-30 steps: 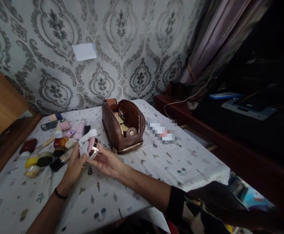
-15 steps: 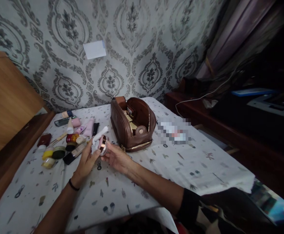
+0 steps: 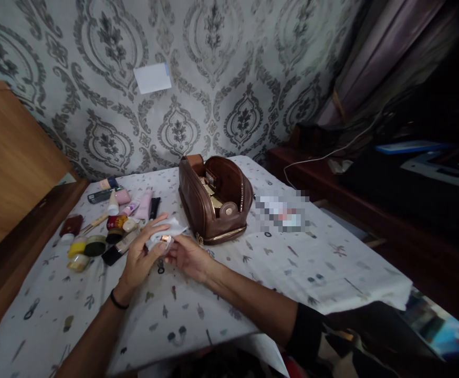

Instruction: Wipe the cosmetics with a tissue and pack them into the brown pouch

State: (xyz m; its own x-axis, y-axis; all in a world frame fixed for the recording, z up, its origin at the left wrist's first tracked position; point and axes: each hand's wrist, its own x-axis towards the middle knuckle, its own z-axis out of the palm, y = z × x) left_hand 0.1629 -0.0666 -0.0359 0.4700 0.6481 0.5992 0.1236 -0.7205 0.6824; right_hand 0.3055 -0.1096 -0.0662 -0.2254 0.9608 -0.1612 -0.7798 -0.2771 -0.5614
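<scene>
My left hand [image 3: 138, 258] is closed on a white cloth [image 3: 174, 227], pressing it around a small cosmetic jar [image 3: 167, 239] with a shiny copper band. My right hand [image 3: 192, 258] grips the jar's right side with thumb and fingertips. Most of the jar is hidden by the cloth and fingers. Just beyond my hands stands a brown leather cosmetic bag [image 3: 214, 223], unzipped, with gold-coloured things inside. Left of my left hand lies a foundation bottle [image 3: 123, 247] with a black cap.
Several cosmetics lie at the left of the patterned tablecloth [image 3: 229, 294], including a pink tube [image 3: 145, 203], a black tube [image 3: 155, 208], a yellow-lidded jar [image 3: 76, 248] and brushes [image 3: 94, 223]. A blurred-out item [image 3: 280, 211] lies right of the bag. A wooden panel [image 3: 12, 168] borders the left.
The white cloth has spread over the jar, covering most of its copper band. My left fingers have shifted over the cloth; my right hand stays at the jar's side.
</scene>
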